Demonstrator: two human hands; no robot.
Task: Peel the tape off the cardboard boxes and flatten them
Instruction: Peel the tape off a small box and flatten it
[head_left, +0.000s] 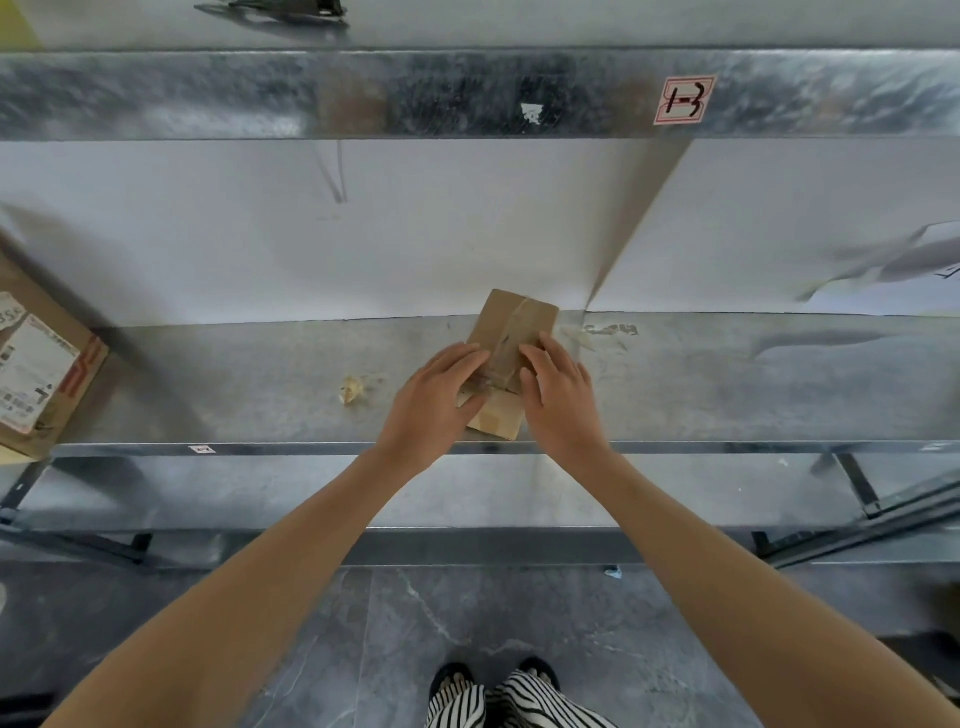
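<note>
Striped trousers (519, 701) and dark shoes (452, 673) stand on a grey stone floor (519, 613) as a person reaches both bare arms to a metal shelf (234, 384). At far left on the shelf, a large box (62, 395) bearing white labels sits partly out of frame. Further right, a crumpled tape scrap (353, 389) lies on the bare metal, near the left grip (431, 400). That grip rests on the left side of a small box (511, 322), fingers nearly straight and laid across the cardboard; its thumb is hidden, so whether it pinches anything cannot be told. The small box lies in the middle of the shelf, near its front edge, with a flap open at the near end. Clear tape (506, 338) runs along its top between the two grips. The right grip (558, 395) lies on the box's right side, fingers likewise extended and pressing down, curled round nothing. Tape residue (592, 335) sticks to the shelf just right of the box. On the beam above, a label (684, 100) reads "1-3".
</note>
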